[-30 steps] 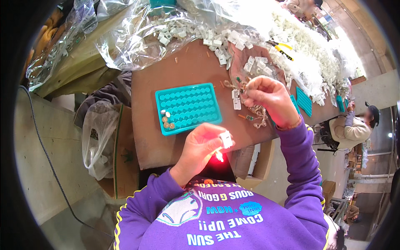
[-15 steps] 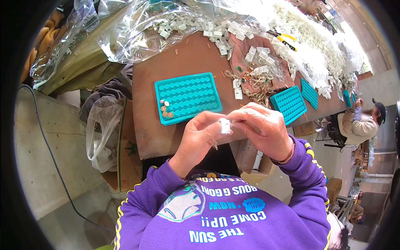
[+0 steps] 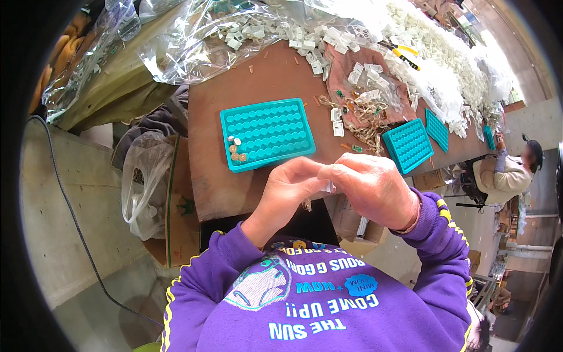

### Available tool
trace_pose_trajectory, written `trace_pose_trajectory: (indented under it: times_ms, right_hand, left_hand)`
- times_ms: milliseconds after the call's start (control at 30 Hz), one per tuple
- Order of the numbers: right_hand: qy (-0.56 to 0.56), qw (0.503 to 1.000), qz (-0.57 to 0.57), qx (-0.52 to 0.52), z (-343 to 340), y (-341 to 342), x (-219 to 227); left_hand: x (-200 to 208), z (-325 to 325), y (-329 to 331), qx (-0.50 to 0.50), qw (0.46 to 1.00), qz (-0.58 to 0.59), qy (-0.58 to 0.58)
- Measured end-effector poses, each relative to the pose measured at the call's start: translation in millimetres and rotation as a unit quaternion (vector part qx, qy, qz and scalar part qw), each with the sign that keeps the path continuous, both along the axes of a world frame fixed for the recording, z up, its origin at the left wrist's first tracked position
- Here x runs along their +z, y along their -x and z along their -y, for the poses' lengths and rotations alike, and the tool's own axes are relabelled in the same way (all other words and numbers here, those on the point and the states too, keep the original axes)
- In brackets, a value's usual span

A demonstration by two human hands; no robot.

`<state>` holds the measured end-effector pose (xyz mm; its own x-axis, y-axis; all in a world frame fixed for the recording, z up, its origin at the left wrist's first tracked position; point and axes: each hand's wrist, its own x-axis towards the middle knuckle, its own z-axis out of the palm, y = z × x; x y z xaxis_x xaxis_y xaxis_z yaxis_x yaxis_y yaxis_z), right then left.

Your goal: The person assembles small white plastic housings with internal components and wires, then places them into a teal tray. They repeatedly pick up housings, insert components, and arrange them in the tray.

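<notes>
Just in front of the table's near edge, my two hands meet at the fingertips over a small white plastic case (image 3: 330, 186). My left hand (image 3: 281, 193) pinches it between thumb and fingers, and a short beige strand (image 3: 307, 205) hangs below that palm. Closed over the same case, my right hand (image 3: 378, 190) covers most of it, so its details are hidden. Just beyond my left hand lies a teal tray (image 3: 271, 166) with rows of round recesses. Several small round discs (image 3: 235, 156) sit in its near-left corner.
A pink cloth (image 3: 337, 64) carries tangled wires (image 3: 366, 126) and white cases. Yellow-handled pliers (image 3: 406, 60) lie by a heap of white cases (image 3: 440, 76). Another teal tray (image 3: 407, 146) is at right. A co-worker (image 3: 507, 173) sits beyond. A plastic bag (image 3: 141, 193) hangs at left.
My right hand has moved over the white case and now hides most of it. A small green circuit piece has appeared on the table near the wires.
</notes>
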<state>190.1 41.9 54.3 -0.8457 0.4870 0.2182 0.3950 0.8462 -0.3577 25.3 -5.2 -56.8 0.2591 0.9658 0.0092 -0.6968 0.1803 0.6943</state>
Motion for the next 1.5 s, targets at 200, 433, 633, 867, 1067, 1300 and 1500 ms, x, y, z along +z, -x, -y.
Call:
trace_pose_trajectory:
  times_ms: [200,433,633,867,1067,1300,1500]
  right_hand:
    - [0.03,0.999,-0.031,-0.019,2.0,-3.4,-4.4]
    - [0.067,0.977,-0.156,-0.125,3.4,1.1,-18.9]
    - [0.048,0.978,-0.143,-0.142,10.9,4.2,-26.4]
    - [0.039,0.976,-0.163,-0.141,12.2,10.3,-34.7]
    - [0.113,0.956,-0.208,-0.173,13.7,7.2,-40.7]
    - [0.026,0.977,-0.163,-0.137,17.1,9.1,-31.3]
    - [0.06,0.973,-0.174,-0.142,18.4,8.7,-23.0]
  left_hand:
    - [1.1,-0.6,0.3,-0.015,1.0,-0.01,0.005]
    - [-0.9,-1.0,4.3,-0.014,0.995,0.089,0.043]
    - [-3.1,-2.4,4.1,-0.012,0.994,0.095,0.055]
    - [-3.7,-2.7,3.1,-0.014,0.993,0.106,0.046]
    - [-6.9,-1.5,3.5,-0.011,0.993,0.109,0.05]
    - [-8.9,-1.2,1.3,-0.013,0.994,0.088,0.058]
    - [-10.7,0.2,2.3,-0.026,0.992,0.114,0.046]
